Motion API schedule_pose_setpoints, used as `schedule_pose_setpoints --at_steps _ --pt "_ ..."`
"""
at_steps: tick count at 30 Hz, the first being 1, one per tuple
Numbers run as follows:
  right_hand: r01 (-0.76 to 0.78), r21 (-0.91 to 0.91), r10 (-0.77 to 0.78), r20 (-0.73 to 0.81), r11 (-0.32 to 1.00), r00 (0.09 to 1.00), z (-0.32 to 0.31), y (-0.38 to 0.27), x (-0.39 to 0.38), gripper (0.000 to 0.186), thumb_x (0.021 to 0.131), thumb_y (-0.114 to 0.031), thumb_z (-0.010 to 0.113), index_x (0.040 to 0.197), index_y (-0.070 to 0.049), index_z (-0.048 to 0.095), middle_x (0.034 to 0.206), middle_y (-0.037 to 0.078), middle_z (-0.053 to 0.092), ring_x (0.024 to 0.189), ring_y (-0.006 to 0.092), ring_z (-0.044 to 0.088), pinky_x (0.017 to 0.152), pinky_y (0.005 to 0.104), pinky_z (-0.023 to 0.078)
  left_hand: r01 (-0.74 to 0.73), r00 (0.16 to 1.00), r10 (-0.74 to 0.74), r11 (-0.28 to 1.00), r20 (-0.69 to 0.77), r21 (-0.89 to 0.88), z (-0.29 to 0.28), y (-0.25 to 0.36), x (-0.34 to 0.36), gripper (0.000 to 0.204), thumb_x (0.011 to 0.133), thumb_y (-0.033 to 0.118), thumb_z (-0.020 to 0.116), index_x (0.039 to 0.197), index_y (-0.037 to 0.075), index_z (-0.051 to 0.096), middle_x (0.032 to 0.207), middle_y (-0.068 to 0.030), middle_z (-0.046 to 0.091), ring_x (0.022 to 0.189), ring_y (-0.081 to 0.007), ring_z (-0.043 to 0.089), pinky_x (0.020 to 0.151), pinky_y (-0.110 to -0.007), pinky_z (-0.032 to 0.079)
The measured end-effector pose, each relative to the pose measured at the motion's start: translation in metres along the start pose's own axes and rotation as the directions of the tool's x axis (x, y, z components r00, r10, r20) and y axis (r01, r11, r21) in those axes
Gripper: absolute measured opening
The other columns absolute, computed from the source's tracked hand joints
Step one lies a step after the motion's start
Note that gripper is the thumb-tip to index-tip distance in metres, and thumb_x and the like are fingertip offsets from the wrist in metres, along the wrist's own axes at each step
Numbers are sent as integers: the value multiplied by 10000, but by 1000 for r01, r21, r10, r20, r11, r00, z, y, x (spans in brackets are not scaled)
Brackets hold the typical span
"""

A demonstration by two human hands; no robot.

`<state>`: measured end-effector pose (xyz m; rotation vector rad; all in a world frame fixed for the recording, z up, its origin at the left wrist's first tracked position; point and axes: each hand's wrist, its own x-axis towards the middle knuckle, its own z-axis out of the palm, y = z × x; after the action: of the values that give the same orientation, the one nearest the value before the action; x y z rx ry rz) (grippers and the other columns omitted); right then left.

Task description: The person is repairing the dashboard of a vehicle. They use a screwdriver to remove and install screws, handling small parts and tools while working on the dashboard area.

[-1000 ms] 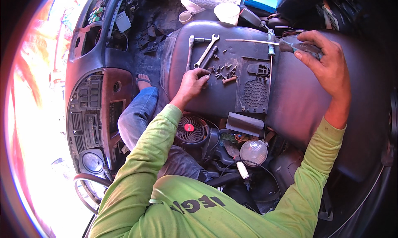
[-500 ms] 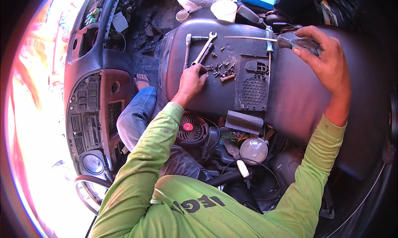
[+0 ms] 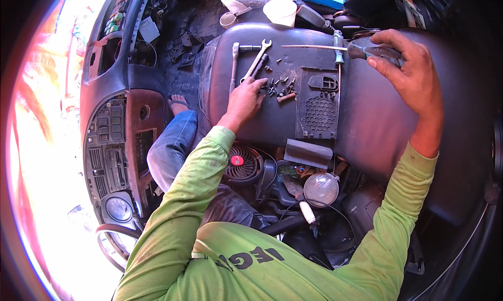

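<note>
My right hand [image 3: 403,65] grips a screwdriver [image 3: 358,51] by its dark handle, its long shaft pointing left above the seat. My left hand [image 3: 244,103] rests at the left edge of a scatter of small dark screws [image 3: 283,85], index finger stretched out onto them and thumb apart. Whether a screw lies under its fingertips is hidden. Just beyond it are a combination wrench [image 3: 256,62] and an L-shaped socket handle [image 3: 234,70]. A brownish cylinder [image 3: 286,97] lies beside the screws. Right of these sits a black speaker grille panel [image 3: 318,115], with a second screwdriver [image 3: 338,41] along its edge.
The dark seat [image 3: 377,122] spans the middle. Nearer me are a small fan [image 3: 242,162], a round lamp [image 3: 321,190] and a white-handled tool [image 3: 307,212]. The dashboard [image 3: 107,133] and steering wheel [image 3: 102,233] stand left. A white cup [image 3: 281,11] stands at the far side.
My left hand has shifted slightly right and farther, its index finger straightening onto the screws. My right hand still holds the screwdriver in nearly the same place.
</note>
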<state>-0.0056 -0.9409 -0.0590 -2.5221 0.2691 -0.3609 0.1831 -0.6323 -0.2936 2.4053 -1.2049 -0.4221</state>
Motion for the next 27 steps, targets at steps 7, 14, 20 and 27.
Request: schedule_pose_setpoints --at_steps 7,14,20,27 --pt "52 -28 -53 -37 998 998 1 2 1 304 887 -190 818 1112 -17 707 928 159 751 869 273 755 793 373 563 -45 998 44 998 33 35 4 12 -2 450 931 164 713 1377 184 657 1136 -140 651 1054 -359 693 863 -481 582" --pt "52 -19 -52 -39 998 998 2 3 1 304 878 -200 814 1095 -16 705 907 162 738 851 284 729 765 379 544 -68 993 60 995 100 76 10 21 -2 458 942 166 697 1393 234 651 1105 -120 602 1007 -366 683 841 -490 581" --pt "78 -31 -80 -47 996 996 2 4 2 311 880 -218 807 1085 -9 699 916 177 734 857 320 724 763 388 545 -258 955 230 956 190 139 9 27 1 461 946 126 650 1396 224 660 1099 -141 613 980 -381 692 877 -492 570" --pt "104 -29 -106 -82 994 991 5 5 0 312 890 -221 797 1096 -9 698 915 176 730 824 305 720 748 380 538 -197 967 178 976 180 94 10 38 8 319 943 160 681 1259 173 721 1076 -137 628 982 -376 685 857 -496 562"
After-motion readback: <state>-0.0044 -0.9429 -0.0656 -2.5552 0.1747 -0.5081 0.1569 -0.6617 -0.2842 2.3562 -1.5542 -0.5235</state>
